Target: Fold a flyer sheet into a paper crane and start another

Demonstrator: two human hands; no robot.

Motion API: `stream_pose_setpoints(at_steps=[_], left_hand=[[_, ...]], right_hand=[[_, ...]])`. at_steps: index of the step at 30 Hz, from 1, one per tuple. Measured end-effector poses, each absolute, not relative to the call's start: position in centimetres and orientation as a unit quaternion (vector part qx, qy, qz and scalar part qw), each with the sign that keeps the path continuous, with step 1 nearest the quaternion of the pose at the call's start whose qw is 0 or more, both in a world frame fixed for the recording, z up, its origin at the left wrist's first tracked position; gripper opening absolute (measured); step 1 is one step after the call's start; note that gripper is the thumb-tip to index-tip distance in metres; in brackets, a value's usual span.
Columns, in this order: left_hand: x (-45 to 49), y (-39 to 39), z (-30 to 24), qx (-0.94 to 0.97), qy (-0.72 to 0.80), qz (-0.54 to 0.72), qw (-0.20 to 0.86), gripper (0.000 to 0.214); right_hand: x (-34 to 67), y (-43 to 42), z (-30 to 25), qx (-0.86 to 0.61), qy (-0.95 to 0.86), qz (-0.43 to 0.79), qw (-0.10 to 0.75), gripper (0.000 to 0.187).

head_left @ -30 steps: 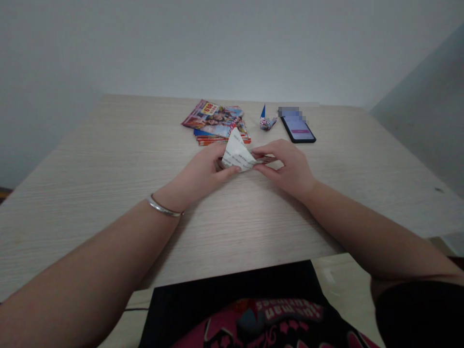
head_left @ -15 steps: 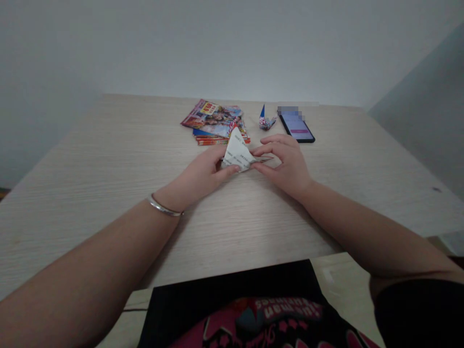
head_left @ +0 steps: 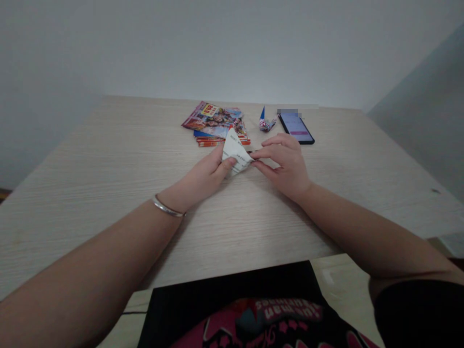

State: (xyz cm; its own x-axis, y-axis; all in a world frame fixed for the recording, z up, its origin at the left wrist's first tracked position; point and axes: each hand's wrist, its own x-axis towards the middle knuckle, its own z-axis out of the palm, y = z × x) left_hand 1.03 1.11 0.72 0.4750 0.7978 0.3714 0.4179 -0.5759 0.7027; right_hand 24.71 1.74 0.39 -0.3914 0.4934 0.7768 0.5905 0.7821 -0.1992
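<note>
A folded piece of paper (head_left: 234, 147), whitish with rows of small dark print, is held just above the table between both hands. My left hand (head_left: 210, 169) grips its left side, the thumb pressed on the printed face. At its right corner, my right hand (head_left: 284, 162) pinches the paper between thumb and fingertips. A bit of red shows at the paper's top tip. The fingers of my left hand behind the paper are hidden.
Behind the hands lies a stack of colourful printed card packs (head_left: 213, 121). A small folded paper figure (head_left: 267, 124) with a blue point stands beside a smartphone (head_left: 297, 128) with its screen lit. All rest on the pale wooden table (head_left: 90, 159), against a wall.
The paper has tilted and shifted slightly left. My left thumb sits higher on its face, and the flap that stuck out past my right fingertips no longer shows there.
</note>
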Motion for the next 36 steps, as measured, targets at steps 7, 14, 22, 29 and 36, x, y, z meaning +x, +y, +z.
stream_pose_setpoints(at_steps=[7,14,22,29,36], left_hand=[[1.1,1.1,0.5,0.798,0.376,0.369,0.295,0.048],[1.4,1.2,0.4,0.756,0.349,0.390,0.394,0.047],[1.4,0.9,1.0,0.769,0.372,0.383,0.351,0.029],[1.4,0.7,1.2,0.748,0.396,0.402,0.351,0.042],[0.7,1.2,1.1,0.778,0.461,0.329,0.273,0.043]], right_hand=[[25.1,1.5,1.0,-0.327,-0.826,-0.098,0.449,0.010],[25.0,1.3,1.4,-0.267,-0.841,-0.107,0.458,0.009],[24.8,1.1,1.5,-0.299,-0.859,-0.095,0.404,0.014],[25.0,1.2,1.7,-0.274,-0.873,-0.080,0.395,0.013],[26.0,2.4,0.8,-0.320,-0.865,-0.006,0.386,0.009]])
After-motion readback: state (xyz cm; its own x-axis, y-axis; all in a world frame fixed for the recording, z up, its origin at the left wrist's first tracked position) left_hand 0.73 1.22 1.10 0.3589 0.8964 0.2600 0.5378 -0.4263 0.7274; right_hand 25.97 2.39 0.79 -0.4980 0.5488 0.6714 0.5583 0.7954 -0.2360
